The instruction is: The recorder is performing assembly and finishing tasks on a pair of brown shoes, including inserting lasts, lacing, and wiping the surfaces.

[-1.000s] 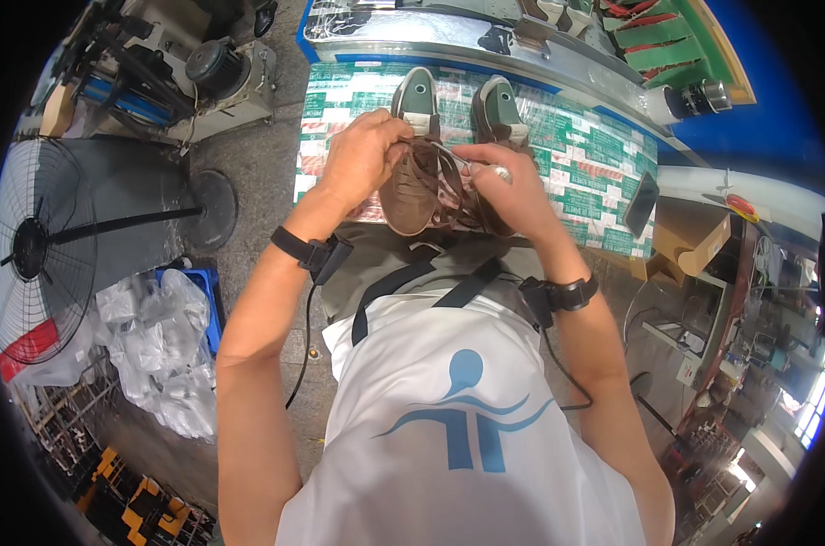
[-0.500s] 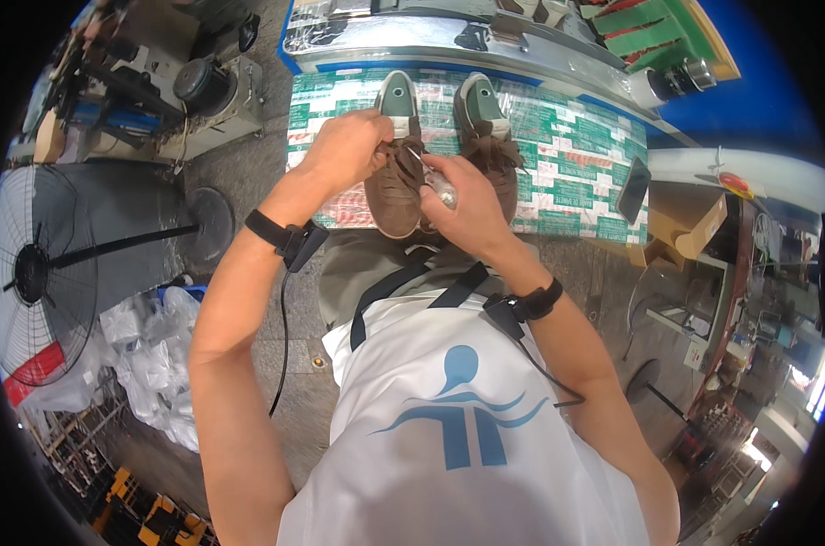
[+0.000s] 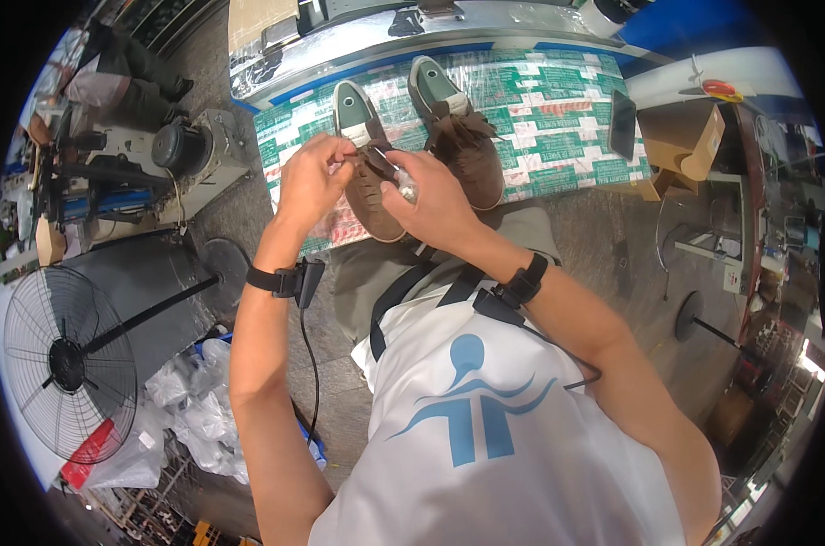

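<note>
A pair of brown shoes with pale green insoles rests side by side, toes toward me. Over the left shoe (image 3: 373,202), my left hand (image 3: 314,179) is closed in a pinch beside the dark brown strips at its tongue; what the fingertips hold is too small to make out. My right hand (image 3: 431,202) closes around a small clear, shiny object (image 3: 407,186) at the same shoe's right side. Fingers hide most of that object. Just to the right, the other shoe (image 3: 467,159) stands untouched, loose brown strips bunched over its tongue.
Under the shoes is a surface covered in green-and-white printed wrap (image 3: 558,136). A dark phone-like slab (image 3: 622,126) lies at its right end, near an open cardboard box (image 3: 690,136). A machine bench (image 3: 358,59) runs behind. On the left are a fan (image 3: 67,364) and clear plastic bags (image 3: 208,409).
My view has shifted, and the scene sits turned a little. The left hand's fingertips have drawn off the shoe's tongue toward its left side; my right hand keeps its grip on the clear object.
</note>
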